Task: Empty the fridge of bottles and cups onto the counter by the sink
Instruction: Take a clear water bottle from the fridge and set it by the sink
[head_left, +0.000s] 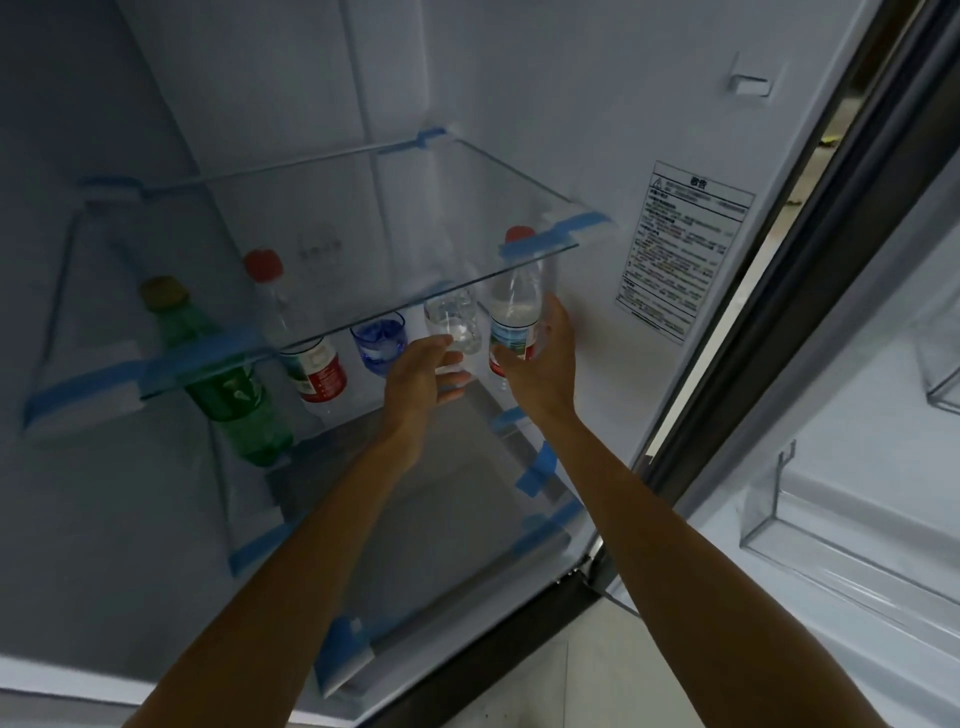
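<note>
A: Both hands are in the fridge. Right hand is wrapped around the water bottle at 3 o'clock on the lower shelf. Left hand has fingers curled on the clear cup just beside it, at 12 from the wrist.

B: Firm grip on the cup?

A: Cannot tell. Fingertips touch it, no full wrap visible.

B: What's left inside?

A: Blue cup at 9 of the clear one, second water bottle further to 9, green bottle far left. All on the same shelf.

B: Risks?

A: Upper glass shelf sits right over the bottle cap. Lift straight up and the cap hits the glass. Pull out toward 6 first. Clear cup looks like it holds water; a loose pinch or tilt spills it. Left knuckles are near the blue cup, so a sideways swing could knock it.
</note>
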